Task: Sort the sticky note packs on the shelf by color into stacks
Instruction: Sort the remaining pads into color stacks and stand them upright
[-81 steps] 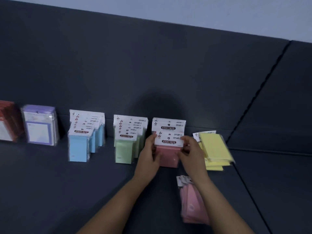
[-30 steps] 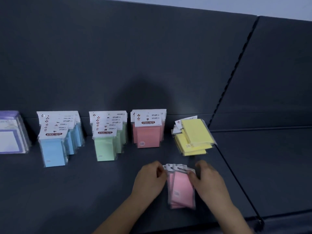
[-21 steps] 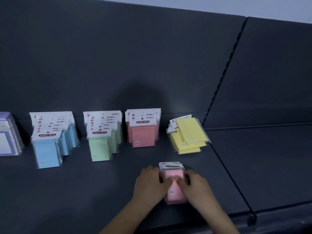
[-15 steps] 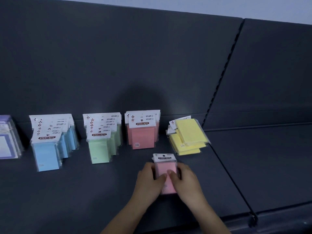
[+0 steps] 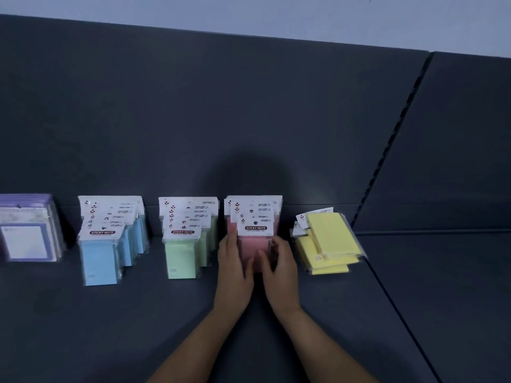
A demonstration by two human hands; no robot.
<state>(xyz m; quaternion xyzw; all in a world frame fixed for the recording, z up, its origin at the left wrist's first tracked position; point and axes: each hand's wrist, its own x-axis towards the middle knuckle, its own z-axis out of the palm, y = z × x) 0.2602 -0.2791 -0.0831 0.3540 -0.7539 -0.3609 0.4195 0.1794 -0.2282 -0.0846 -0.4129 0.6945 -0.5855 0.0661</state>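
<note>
Both hands (image 5: 255, 265) clamp upright pink packs (image 5: 254, 246) with white "STICKY NOTE" headers.

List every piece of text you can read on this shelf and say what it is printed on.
"STICKY NOTE": header card of the front blue pack.
"STICKY NOTE": header card of the front green pack.
"STICKY NOTE": header card of the front pink pack.
Smaller print on all the cards, the yellow packs and the purple pack: too blurred to read.

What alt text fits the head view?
Both hands, left hand and right hand, press pink packs upright against the pink row on a dark shelf. Blue packs and green packs stand left; yellow packs lie right.
</note>
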